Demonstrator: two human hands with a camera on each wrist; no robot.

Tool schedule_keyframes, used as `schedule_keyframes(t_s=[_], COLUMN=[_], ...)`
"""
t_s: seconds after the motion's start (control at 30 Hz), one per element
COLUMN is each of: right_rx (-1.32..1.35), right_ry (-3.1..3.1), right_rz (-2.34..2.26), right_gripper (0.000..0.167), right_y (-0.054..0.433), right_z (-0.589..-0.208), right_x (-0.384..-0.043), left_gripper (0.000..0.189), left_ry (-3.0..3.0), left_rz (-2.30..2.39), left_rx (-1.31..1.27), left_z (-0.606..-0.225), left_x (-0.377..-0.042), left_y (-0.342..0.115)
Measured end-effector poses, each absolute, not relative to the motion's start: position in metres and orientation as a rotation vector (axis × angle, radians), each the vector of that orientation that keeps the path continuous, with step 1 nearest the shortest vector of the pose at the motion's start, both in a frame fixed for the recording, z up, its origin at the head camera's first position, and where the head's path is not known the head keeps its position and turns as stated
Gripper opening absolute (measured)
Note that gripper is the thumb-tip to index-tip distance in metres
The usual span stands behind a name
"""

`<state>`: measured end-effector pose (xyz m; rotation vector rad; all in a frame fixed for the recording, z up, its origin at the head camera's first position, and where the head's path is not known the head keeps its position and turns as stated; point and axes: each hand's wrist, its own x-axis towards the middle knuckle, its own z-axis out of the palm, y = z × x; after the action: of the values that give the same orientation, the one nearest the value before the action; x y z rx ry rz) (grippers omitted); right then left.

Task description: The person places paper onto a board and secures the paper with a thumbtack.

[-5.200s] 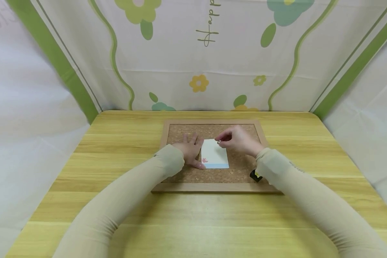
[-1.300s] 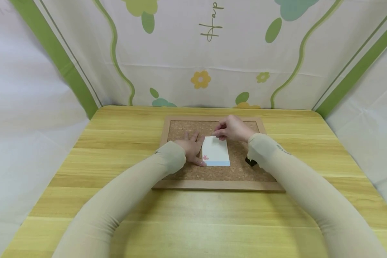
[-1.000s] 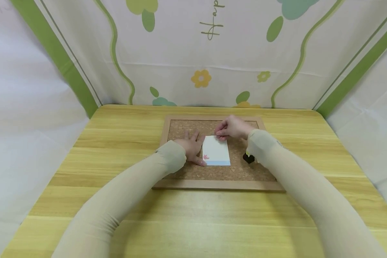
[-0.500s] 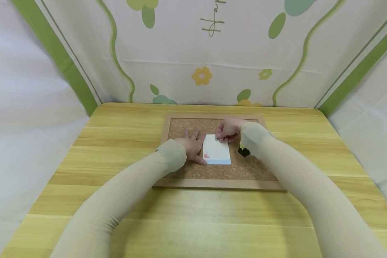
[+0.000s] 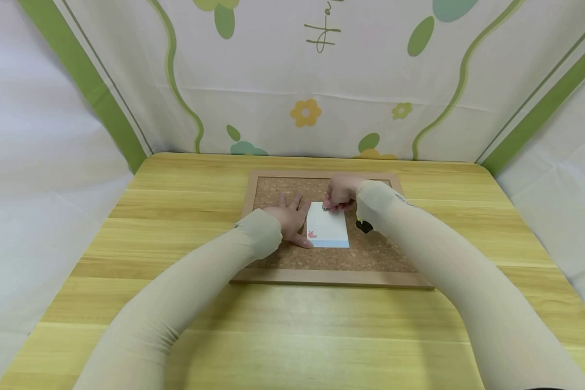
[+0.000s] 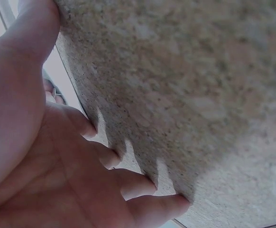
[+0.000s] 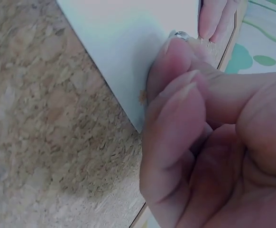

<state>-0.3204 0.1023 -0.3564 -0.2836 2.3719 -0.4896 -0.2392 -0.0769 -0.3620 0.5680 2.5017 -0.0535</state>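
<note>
Her left hand [image 5: 288, 219] lies flat, fingers spread on the cork board [image 5: 370, 254], beside the card [image 5: 327, 227]. The right hand [image 5: 341, 192] pinches a small metal pin [image 7: 180, 34] at the card's far edge.

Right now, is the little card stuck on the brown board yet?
Nearly. The card already lies flat on the cork board, with the left hand flat beside it. The right hand pinches a small silver pin at the card's top edge. Pushing it fully in looks left to do; the pictures cannot show how deep it sits.
</note>
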Motion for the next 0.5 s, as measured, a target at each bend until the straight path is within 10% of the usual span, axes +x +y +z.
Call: schedule_keyframes(t_s=[0.5], right_rx=[-0.189], right_ry=[2.320], right_rz=[-0.633], right_gripper=[0.012], right_y=[0.1031], right_z=[-0.3621], right_x=[-0.3242], left_gripper=[0.112], left_ry=[2.499], left_rz=[-0.059], left_rx=[0.594], left_z=[-0.3629], left_x=[-0.2408], left_y=[-0.0773])
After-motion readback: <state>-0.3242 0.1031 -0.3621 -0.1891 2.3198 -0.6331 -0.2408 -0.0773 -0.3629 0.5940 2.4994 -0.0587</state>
